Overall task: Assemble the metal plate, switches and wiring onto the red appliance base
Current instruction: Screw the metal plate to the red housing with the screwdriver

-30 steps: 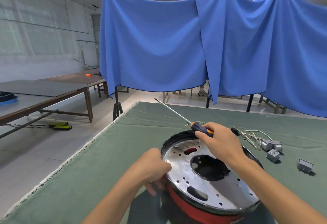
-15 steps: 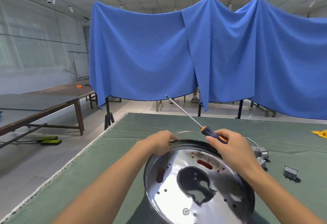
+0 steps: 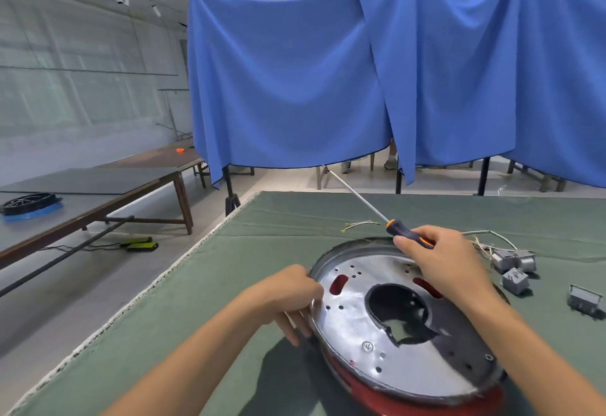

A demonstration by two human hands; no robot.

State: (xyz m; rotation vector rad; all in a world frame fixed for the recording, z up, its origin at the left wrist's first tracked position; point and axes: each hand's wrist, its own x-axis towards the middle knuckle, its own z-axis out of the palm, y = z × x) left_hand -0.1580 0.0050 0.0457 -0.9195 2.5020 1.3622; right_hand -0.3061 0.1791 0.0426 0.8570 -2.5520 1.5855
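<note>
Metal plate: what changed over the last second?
The left hand went from the metal plate's near-left rim to its far rim, then back to the left rim, fingers curled over the edge. The plate turned on the red base: its large cutout's notch faces differently. Unchanged: the right hand grips the screwdriver, shaft pointing away; grey switches lie on the cloth.

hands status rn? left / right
Left hand: fingers curled on the left rim of the metal plate, gripping it.
Right hand: holding the screwdriver by its handle, shaft pointing away.
</note>
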